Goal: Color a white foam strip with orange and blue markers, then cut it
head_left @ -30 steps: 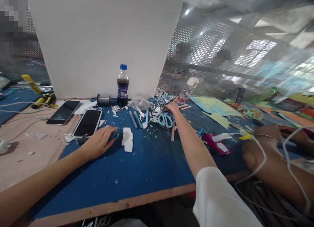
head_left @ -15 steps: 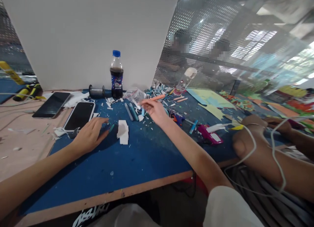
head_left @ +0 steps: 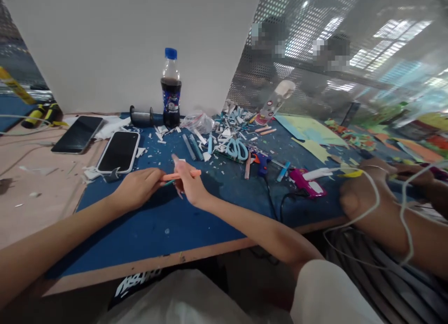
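My right hand holds an orange stick level above the blue mat, its fingers pinched round the stick's middle. My left hand rests on the mat just left of it, fingers curled, its fingertips at the stick's left end beside a small teal piece. Whether the left hand grips anything I cannot tell. The white foam block is hidden behind my right hand.
Two phones lie at the left. A cola bottle stands at the back by a grey spool. Blue scissors, pens and paper scraps litter the middle. A pink glue gun and another person's arms are at the right.
My right hand came back from the scrap pile carrying the orange stick and now meets my left hand in front of me. The left hand stayed almost still.
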Demonstrator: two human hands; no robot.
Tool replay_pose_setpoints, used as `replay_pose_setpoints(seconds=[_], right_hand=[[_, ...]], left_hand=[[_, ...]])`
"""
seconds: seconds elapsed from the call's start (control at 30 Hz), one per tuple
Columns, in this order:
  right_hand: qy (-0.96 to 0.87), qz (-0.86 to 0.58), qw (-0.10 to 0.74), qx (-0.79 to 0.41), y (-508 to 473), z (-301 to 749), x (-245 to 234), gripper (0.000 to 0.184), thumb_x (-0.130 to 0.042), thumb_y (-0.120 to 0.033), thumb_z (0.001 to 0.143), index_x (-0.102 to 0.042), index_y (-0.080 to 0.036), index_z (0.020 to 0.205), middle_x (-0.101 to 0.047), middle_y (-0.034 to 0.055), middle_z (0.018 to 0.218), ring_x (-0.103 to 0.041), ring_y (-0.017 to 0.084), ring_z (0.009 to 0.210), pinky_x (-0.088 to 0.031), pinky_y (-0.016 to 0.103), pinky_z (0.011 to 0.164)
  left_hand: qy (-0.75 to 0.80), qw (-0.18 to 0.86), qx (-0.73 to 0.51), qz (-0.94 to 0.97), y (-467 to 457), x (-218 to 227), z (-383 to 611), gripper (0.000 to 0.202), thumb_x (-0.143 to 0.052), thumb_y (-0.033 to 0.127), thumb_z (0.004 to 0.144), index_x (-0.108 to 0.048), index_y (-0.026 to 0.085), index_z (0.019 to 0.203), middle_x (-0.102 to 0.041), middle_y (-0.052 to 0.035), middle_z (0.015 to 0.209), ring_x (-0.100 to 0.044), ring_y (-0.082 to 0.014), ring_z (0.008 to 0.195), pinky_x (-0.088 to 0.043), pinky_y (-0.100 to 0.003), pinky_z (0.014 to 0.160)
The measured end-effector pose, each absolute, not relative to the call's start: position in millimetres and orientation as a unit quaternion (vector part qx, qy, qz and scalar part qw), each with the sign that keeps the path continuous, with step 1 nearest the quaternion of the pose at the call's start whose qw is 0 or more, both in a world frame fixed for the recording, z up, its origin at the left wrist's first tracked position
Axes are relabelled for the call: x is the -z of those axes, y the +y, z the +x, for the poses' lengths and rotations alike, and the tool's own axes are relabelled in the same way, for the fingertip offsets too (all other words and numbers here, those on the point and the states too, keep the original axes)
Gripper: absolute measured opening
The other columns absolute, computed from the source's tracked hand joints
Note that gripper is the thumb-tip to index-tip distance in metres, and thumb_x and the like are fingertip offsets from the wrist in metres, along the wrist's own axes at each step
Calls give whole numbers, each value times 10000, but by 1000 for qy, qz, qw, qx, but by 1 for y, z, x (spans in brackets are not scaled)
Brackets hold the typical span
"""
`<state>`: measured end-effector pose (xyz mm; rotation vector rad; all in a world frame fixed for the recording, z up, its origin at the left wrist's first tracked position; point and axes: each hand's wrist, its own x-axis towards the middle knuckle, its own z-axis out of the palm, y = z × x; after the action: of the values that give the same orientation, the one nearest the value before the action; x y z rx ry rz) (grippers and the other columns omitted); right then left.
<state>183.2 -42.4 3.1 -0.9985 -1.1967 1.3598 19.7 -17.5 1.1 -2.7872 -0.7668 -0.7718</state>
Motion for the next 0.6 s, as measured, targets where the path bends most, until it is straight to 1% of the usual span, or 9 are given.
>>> replay_pose_setpoints(seconds=[0.07,0.17,0.33,0.47,0.53,0.6], right_hand=[[-527,-435,488,-544,-43,184,-3,470,-479,-560,786,-367,-201,505,-324,-85,326,-299,57,263,-229,197,279],[-532,-452,502,-510,-49,187,-4,500,-471,-501,809,-349,-197,432,-314,-67,321,-291,55,282,-230,212,302],[-544,-450,504,-497,-63,196,-7,505,-512,-424,803,-343,-190,388,-318,-53,339,-300,54,321,-245,221,333],[-549,-440,497,-508,-69,201,-4,518,-515,-400,806,-344,-189,365,-328,-49,320,-304,55,300,-298,227,343],[-543,-433,498,-520,-68,206,0,506,-517,-399,800,-373,-191,362,-353,-45,313,-317,62,274,-316,231,322],[-526,-431,517,-519,-62,217,4,480,-505,-406,792,-410,-195,372,-375,-36,313,-332,76,248,-288,230,273]], left_hand=[[-256,86,250,-930,-15,-2,19,330,-232,286,951,-466,152,759,-564,-21,638,-533,-127,538,-378,-221,498],[-241,106,238,-935,-13,-2,17,387,-219,309,952,-479,153,710,-541,-12,576,-513,-134,506,-366,-242,504],[-198,121,241,-942,-17,-2,18,427,-233,342,948,-466,161,639,-515,-4,538,-475,-129,487,-357,-251,520],[-173,109,250,-947,-20,-2,23,438,-240,358,946,-442,171,606,-490,7,506,-430,-120,450,-344,-249,504],[-169,96,252,-948,-19,-1,22,436,-244,377,944,-433,177,605,-488,13,504,-420,-116,441,-341,-247,497],[-188,83,260,-944,-16,-1,15,433,-210,367,948,-436,179,631,-484,15,501,-418,-116,433,-329,-245,480]])
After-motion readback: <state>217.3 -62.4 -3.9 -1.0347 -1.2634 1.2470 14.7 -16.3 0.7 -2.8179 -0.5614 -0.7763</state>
